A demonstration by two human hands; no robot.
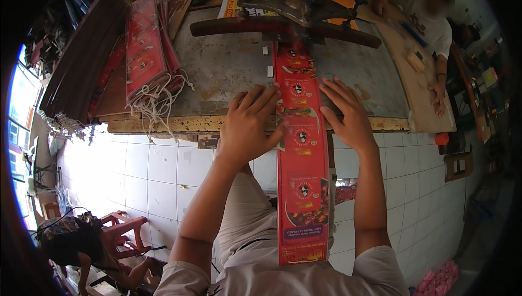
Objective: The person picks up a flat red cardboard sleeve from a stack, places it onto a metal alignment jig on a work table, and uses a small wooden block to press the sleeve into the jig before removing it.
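Note:
A long red printed strip runs from beneath a dark metal press toward my lap. It is a stack or a single piece; I cannot tell which. Against its left edge lies my left hand, fingers stretched forward and the thumb reaching onto the strip. My right hand rests along the opposite edge, its fingers spread and touching the strip's side. Neither hand is closed around it. The strip's far end goes under the press, where it is partly hidden. Two small pale blocks sit on the metal tabletop beside the strip.
Bundles of red printed strips with white strings lie at the left, next to a tall dark stack. Another person sits at the far right beside a wooden board. A second person is at lower left, near a red stool.

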